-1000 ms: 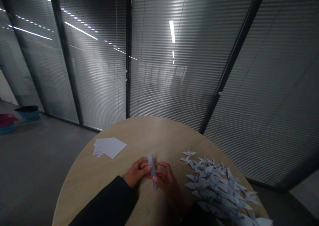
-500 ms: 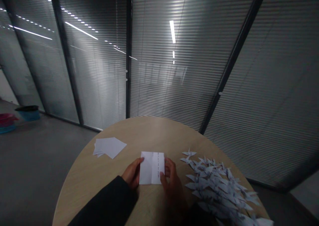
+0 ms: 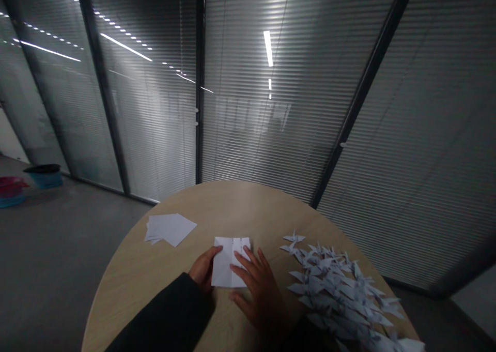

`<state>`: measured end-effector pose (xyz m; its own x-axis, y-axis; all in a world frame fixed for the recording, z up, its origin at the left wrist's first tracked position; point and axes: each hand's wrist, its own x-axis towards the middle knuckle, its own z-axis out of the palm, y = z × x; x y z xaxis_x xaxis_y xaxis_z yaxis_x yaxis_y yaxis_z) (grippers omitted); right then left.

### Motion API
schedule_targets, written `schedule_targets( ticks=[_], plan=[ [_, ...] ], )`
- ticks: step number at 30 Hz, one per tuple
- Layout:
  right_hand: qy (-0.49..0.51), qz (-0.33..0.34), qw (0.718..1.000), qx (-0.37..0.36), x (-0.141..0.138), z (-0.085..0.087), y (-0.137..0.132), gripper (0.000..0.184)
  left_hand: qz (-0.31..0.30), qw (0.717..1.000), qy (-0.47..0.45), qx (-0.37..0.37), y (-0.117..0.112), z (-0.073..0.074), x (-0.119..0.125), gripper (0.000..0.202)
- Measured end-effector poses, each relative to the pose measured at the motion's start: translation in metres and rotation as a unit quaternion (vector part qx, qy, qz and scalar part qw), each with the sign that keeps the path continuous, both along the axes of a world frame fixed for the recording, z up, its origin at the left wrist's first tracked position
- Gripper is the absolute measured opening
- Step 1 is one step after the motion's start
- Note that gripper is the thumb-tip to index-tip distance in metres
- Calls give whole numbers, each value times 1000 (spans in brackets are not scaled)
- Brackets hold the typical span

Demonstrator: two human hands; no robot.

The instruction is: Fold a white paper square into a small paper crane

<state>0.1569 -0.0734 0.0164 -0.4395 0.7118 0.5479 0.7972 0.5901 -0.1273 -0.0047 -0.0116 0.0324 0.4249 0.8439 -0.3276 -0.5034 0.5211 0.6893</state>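
Note:
A white square sheet of paper (image 3: 227,264) with fold creases lies flat on the round wooden table (image 3: 232,207), just in front of me. My left hand (image 3: 203,269) holds the sheet's left edge between thumb and fingers. My right hand (image 3: 256,285) lies flat with fingers spread, pressing on the sheet's right part and covering that side. Both arms wear dark sleeves.
A small stack of white paper sheets (image 3: 168,229) sits at the table's left. A pile of several folded paper figures (image 3: 337,290) spreads over the right side up to the table's edge. Glass walls with blinds stand behind. Coloured bins (image 3: 41,175) sit on the floor far left.
The paper was a narrow folded strip held upright between both hands; it has been opened out and laid flat. My right hand has moved on top of it, fingers spread.

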Motion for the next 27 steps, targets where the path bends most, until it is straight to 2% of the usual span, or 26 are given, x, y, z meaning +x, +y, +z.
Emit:
schedule_targets(
  ticks=[3, 9, 13, 17, 20, 22, 25, 27],
  plan=[
    [7, -5, 1000, 10, 0, -3, 3, 46, -2, 1000, 25, 2, 0, 1, 0, 38],
    [76, 6, 994, 74, 2, -16, 11, 26, 1, 999, 34, 14, 1, -6, -1, 32],
    [135, -5, 988, 78, 4, -20, 15, 10, -10, 999, 33, 14, 0, -6, 0, 26],
    [218, -52, 972, 71, 5, -18, 17, 18, -30, 999, 26, 29, -3, -7, 0, 23],
    [286, -106, 951, 47, 7, -17, 19, 17, -67, 995, 13, 67, -3, -10, -1, 25],
    [334, -127, 934, 14, 9, -17, 19, 24, -93, 992, 1, 84, -4, -12, 0, 28],
    [389, -153, 904, -92, 10, -18, 20, 39, -116, 989, -17, 92, -5, -14, 1, 32],
    [397, -173, 888, -155, 11, -16, 19, 37, -122, 988, -22, 92, -6, -14, 1, 38]
  ],
)
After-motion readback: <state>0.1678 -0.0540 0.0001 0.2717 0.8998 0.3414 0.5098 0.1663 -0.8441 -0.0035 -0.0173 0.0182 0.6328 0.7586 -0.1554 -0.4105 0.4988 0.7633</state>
